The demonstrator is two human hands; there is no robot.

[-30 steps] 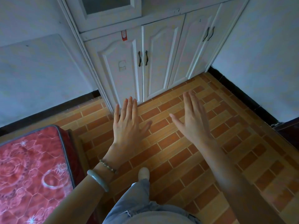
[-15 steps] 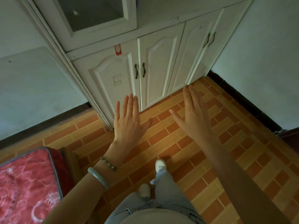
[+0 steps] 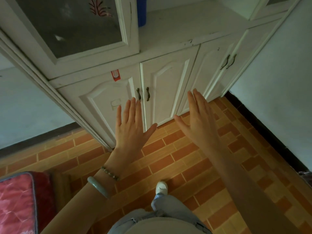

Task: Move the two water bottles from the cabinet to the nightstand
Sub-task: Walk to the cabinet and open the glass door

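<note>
Bottles cannot be made out; only a blue object [image 3: 141, 12] stands at 12 o'clock on the white cabinet [image 3: 168, 81] ledge. Left hand [image 3: 131, 127] and right hand [image 3: 197, 120] hover empty, fingers spread.

Blue thing [image 3: 141, 12] on the cabinet [image 3: 168, 78] ledge: half hidden behind the door frame, cut by the top edge, cannot tell what it is. Behind the frosted glass door [image 3: 67, 22]: only a pale smudge and a red leaf pattern, contents unreadable. Second glass door [image 3: 276, 0] at upper right: cropped to a corner. Lower doors shut, insides hidden. Red sticker [image 3: 115, 76]: print too small to read. Red mattress [image 3: 16, 200]: cut off by the left and bottom edges. Dark object [image 3: 306, 176] at the right edge: mostly out of frame, unidentifiable. One shoe [image 3: 161, 187] visible, the other foot hidden under the trouser leg [image 3: 168, 210]. Both forearms cropped by the bottom edge.
</note>
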